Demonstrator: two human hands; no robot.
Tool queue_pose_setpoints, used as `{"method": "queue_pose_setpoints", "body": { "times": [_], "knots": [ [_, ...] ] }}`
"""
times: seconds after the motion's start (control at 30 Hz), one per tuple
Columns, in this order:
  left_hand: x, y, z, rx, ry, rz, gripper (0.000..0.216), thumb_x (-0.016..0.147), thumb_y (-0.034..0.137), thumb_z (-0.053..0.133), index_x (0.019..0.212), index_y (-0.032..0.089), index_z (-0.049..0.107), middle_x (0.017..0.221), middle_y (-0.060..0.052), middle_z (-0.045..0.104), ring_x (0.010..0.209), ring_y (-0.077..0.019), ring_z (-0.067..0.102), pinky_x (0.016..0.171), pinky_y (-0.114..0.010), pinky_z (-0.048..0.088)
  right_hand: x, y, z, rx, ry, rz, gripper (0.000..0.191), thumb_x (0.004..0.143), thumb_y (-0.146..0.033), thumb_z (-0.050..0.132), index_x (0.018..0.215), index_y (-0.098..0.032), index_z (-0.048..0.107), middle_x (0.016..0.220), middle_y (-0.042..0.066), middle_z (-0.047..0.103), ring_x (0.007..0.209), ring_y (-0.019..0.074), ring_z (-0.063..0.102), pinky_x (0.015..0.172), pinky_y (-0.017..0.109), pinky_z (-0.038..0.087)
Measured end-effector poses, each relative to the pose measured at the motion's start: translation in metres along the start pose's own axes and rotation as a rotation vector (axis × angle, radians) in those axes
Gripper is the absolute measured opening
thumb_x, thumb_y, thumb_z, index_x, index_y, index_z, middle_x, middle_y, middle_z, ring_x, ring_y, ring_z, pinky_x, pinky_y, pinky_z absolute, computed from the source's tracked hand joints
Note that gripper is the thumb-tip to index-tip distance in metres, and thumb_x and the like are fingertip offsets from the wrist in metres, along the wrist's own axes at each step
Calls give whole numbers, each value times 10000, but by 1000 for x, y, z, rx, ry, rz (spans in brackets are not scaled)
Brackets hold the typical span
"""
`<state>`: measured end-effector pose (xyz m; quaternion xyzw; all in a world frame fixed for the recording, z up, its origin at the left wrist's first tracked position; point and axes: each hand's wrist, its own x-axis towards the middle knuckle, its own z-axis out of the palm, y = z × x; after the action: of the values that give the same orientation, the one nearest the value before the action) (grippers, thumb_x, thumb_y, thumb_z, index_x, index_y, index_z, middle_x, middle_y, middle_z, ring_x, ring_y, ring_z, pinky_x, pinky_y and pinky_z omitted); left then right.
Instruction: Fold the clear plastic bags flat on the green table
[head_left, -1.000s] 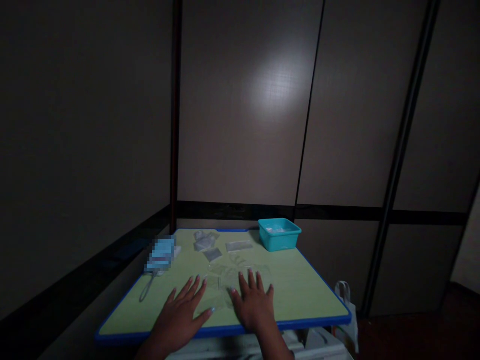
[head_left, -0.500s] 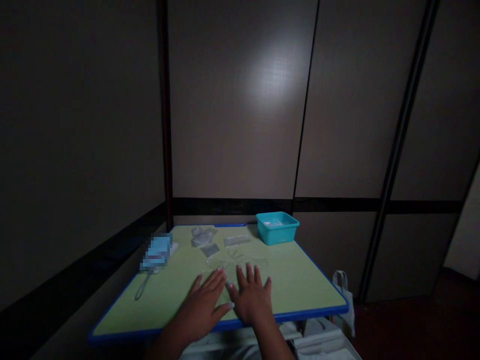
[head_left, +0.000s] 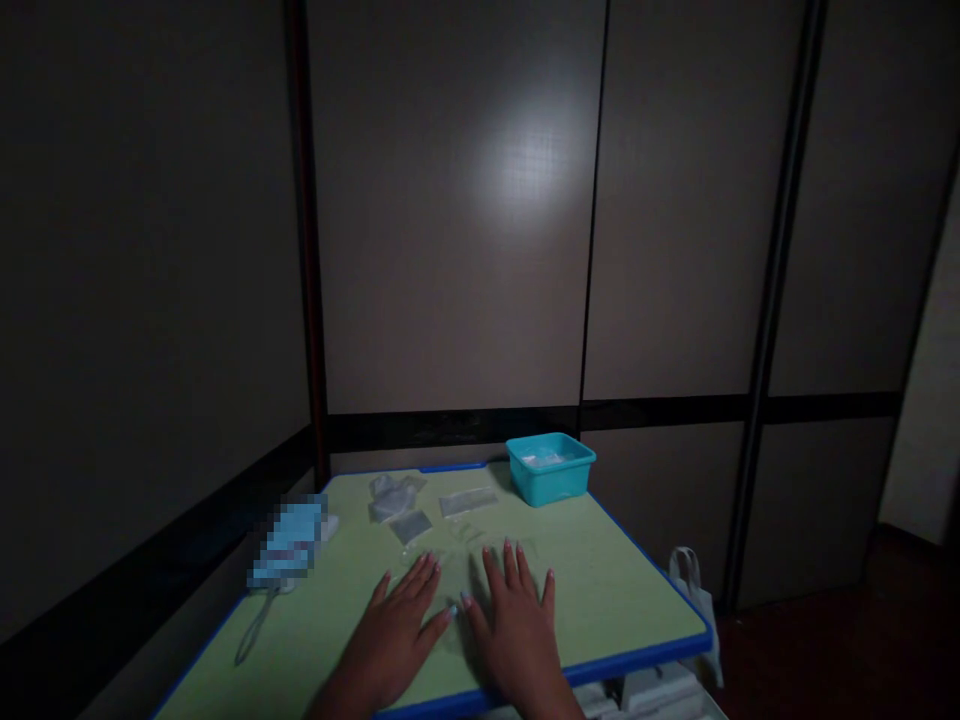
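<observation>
My left hand (head_left: 396, 628) lies flat with its fingers spread, palm down near the front of the green table (head_left: 607, 590). Beside it, to the right, my right hand (head_left: 517, 622) is also flat and spread, the two thumbs almost meeting. Under and just beyond my fingertips is a thin clear plastic sheet or bag (head_left: 469, 532), hard to make out against the tabletop. Past it lie a small greyish plastic packet (head_left: 412, 526), a longer flat clear packet (head_left: 468, 502) and a crumpled clear plastic bag (head_left: 394, 496).
A turquoise basket (head_left: 551, 480) with clear plastic inside stands at the back right. On the left edge lies a blurred blue item (head_left: 289, 543) with a loop strap (head_left: 256, 625). A white bag (head_left: 694, 600) hangs beyond the right edge. Dark panels (head_left: 450, 250) rise behind.
My hands have drawn slightly apart, with the right fingers shifted a little to the right, and both remain flat. The view has shifted a bit; the packets and basket stay put on the table.
</observation>
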<state>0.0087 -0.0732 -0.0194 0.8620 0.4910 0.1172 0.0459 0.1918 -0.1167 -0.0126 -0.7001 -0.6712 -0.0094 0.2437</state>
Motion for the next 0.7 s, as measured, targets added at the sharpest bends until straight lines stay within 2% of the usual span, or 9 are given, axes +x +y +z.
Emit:
{"method": "queue_pose_setpoints", "body": {
  "times": [0.07,0.1,0.17,0.2,0.3,0.43,0.5,0.57,0.7],
  "knots": [
    [1,-1,1,-1,-2,-6,599,845,590,217,1363,289,240,1453,-13,179,1337,-194,142,1076,-463,81,15,9,-13,32,16,-9,517,848,-511,340,1300,-267,400,1403,96,308,1299,282,219,1031,529,40],
    [2,-1,1,0,-3,-12,601,843,589,226,1364,290,236,1454,-13,175,1338,-195,139,1075,-466,79,26,14,-20,61,34,-20,471,850,-462,365,1258,-243,454,1350,105,396,1261,271,302,1030,486,128],
    [2,0,0,5,-7,-19,601,841,587,239,1366,297,221,1457,-10,162,1340,-200,126,1073,-476,78,54,24,-31,155,23,-79,400,860,-382,377,1195,-203,505,1178,100,560,1091,209,497,925,336,330],
    [2,1,0,13,-5,-23,599,840,585,247,1367,302,214,1460,-9,149,1342,-203,115,1070,-483,78,69,28,-34,190,-13,-80,364,856,-356,394,1146,-189,536,1078,87,612,983,184,556,838,280,382],
    [0,4,-1,52,35,-32,588,837,577,267,1366,329,199,1470,-1,78,1347,-223,61,1060,-509,72,103,38,-32,187,-64,-58,281,849,-320,421,1005,-175,604,929,57,649,846,152,586,715,222,386],
    [0,1,0,98,110,-37,563,834,548,321,1356,364,219,1477,9,46,1346,-268,35,1042,-549,42,116,45,-15,60,107,26,267,863,-285,384,969,-168,600,989,90,612,925,184,543,770,259,340],
    [5,-2,-3,97,123,-31,549,828,528,358,1344,365,265,1478,7,95,1341,-278,79,1043,-543,52,114,47,-9,-2,140,29,247,859,-296,393,935,-189,602,958,73,611,924,181,532,774,261,327],
    [19,-3,-10,82,136,-25,524,822,519,379,1317,352,343,1469,1,173,1327,-271,147,1049,-507,103,112,48,-5,-22,105,3,228,849,-299,407,915,-198,601,939,59,607,918,174,524,767,259,320],
    [66,-2,-25,82,214,-9,489,795,504,437,1218,266,493,1357,-60,386,1230,-255,308,996,-401,257,109,47,-2,-23,22,-44,184,810,-281,455,889,-207,604,950,47,596,968,170,490,775,264,299]
  ]
}}
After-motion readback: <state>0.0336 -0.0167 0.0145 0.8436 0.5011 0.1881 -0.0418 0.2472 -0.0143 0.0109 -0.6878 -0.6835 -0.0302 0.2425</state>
